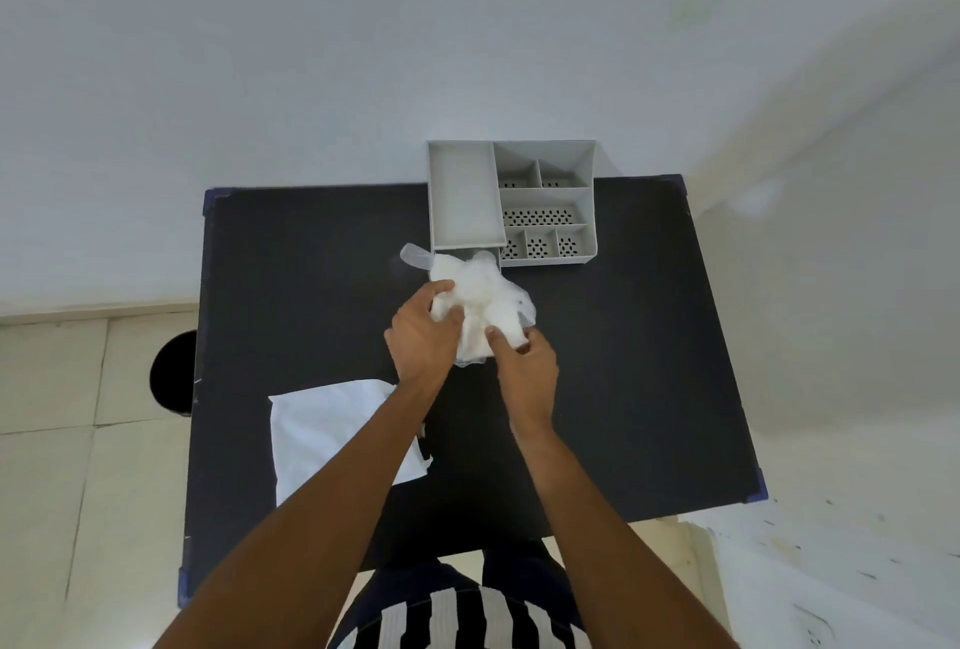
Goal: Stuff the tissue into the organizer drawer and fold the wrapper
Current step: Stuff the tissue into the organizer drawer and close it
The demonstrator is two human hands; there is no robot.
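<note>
1. Left hand and right hand each grip the tissue wad, still partly in its clear wrapper.
2. Wad is held at the drawer mouth of the organizer, probably for stuffing.
3. A white sheet lies apart on the table.

Even, soft room light; faint shadows. Wide-angle bending at edges. White tissue overexposed, detail lost, slightly soft.

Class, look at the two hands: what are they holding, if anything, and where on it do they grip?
Both grip the white tissue bundle at its near end: left hand on its left side, right hand at its lower right.
</note>
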